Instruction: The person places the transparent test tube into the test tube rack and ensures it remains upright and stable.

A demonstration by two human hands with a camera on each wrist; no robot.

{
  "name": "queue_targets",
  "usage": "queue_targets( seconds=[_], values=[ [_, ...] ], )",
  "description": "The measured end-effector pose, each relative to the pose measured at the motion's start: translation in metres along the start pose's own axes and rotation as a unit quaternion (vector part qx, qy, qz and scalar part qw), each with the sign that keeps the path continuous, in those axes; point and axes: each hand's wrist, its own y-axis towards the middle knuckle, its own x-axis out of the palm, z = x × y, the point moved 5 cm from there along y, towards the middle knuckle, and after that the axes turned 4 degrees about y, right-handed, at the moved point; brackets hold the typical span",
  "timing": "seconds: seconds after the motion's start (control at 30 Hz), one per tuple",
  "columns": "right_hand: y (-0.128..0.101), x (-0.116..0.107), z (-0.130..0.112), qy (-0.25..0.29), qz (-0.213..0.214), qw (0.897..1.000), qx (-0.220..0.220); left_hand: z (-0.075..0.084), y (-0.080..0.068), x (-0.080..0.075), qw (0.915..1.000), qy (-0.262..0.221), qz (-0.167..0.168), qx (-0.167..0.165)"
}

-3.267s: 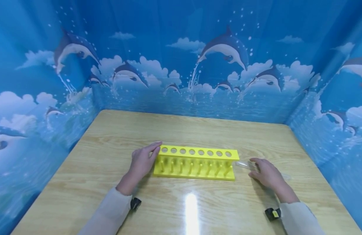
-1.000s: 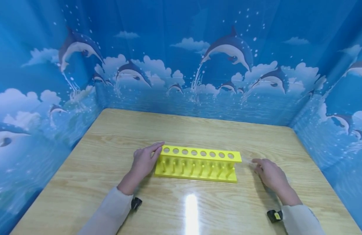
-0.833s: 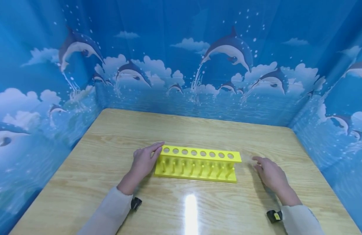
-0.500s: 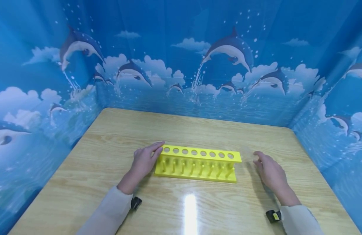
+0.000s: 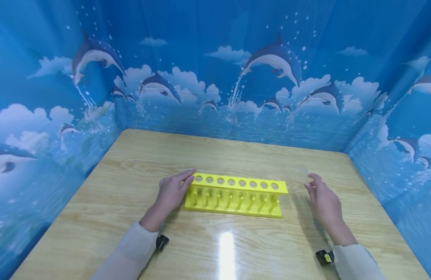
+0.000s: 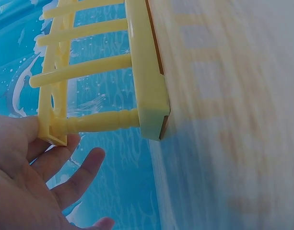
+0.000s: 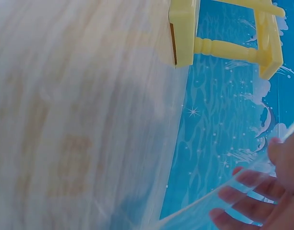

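The fingers of the right hand curl round a clear test tube, which is hard to make out; in the right wrist view it runs as a pale glassy streak across the lower right of the frame, against the fingertips. In the head view that hand is raised at the right of centre, thumb and forefinger close together, well apart from the right end of the yellow rack.

The left hand lies at the left end of the rack, its fingers straight and slightly spread; the forefinger reaches along the top plate and the palm side touches the end wall. The left wrist view shows the fingers just beside the rack's corner, in the lower left of the frame.

The rack stands upright at the middle of the wooden bench, its row of round holes all empty. Blue panels printed with dolphins and clouds wall the bench on three sides.
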Motion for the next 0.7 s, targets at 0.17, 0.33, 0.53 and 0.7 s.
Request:
queue_targets(
  seconds=[0.17,0.33,0.53,0.7],
  values=[
    [0.0006,-0.0033,-0.0011,0.022,0.047,0.999,0.003,0.0000,0.0002,0.0000,1.0000,0.001,-0.002,-0.003],
    [-0.0003,-0.0069,-0.0027,0.048,0.101,0.994,-0.013,0.0000,0.0002,-0.0007,0.9999,-0.009,-0.002,-0.007],
    [-0.0010,-0.0061,-0.0031,0.066,0.138,0.988,-0.022,0.0005,-0.0006,-0.0010,0.9999,-0.014,-0.001,-0.003],
    [-0.0015,-0.0060,-0.0015,0.090,0.163,0.982,-0.007,0.0007,-0.0010,-0.0015,0.9999,-0.014,0.002,0.001]
  ],
)
